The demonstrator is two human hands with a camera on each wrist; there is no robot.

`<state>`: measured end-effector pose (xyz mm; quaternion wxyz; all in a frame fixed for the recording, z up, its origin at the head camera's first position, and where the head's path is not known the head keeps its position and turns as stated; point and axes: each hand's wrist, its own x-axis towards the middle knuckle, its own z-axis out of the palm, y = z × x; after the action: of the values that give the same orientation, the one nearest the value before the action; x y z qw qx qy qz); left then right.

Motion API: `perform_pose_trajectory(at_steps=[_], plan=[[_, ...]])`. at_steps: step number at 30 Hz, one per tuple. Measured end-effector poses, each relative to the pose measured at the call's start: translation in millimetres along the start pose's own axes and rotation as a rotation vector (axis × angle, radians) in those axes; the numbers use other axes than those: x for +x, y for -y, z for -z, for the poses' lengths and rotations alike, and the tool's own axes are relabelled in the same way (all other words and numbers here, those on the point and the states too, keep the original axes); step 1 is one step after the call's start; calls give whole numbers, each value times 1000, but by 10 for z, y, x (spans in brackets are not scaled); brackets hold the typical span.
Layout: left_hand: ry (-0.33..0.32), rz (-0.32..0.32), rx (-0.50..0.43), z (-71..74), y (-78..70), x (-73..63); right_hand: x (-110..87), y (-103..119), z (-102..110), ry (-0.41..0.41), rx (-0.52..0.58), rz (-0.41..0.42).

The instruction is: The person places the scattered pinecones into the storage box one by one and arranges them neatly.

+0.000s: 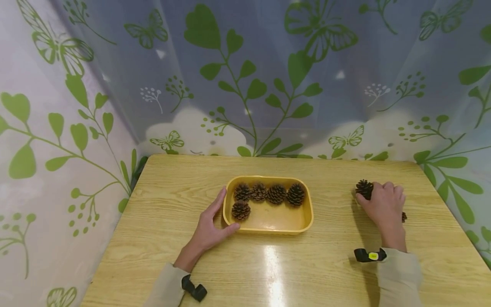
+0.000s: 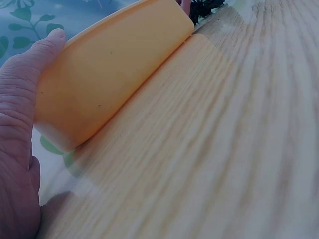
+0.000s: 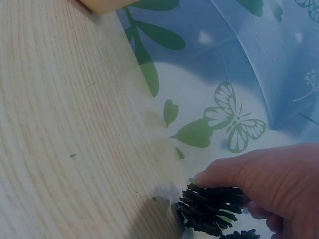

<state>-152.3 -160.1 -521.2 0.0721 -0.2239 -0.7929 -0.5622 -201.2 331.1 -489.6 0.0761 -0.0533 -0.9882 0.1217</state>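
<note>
While the left hand (image 1: 210,230) steadies the tray (image 1: 268,224) with open fingers, right hand (image 1: 383,204) grips a cone (image 1: 363,188); next, lift it clear and carry trayward.

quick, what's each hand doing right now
Left hand: open, fingers straight against the yellow tray.
Right hand: fingers curled round a pine cone on the table.

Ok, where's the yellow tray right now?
In the head view the yellow tray sits mid-table, holding five pine cones, with the left hand against its left end.
</note>
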Motion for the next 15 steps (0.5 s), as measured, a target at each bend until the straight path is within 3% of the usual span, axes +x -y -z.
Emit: perform_pose_trajectory(at_steps=[8, 15], plan=[[1, 2, -5, 2, 4, -1, 12, 10, -5, 12, 12, -2], [0, 1, 2, -4, 8, 1, 17, 10, 6, 69, 3, -4]])
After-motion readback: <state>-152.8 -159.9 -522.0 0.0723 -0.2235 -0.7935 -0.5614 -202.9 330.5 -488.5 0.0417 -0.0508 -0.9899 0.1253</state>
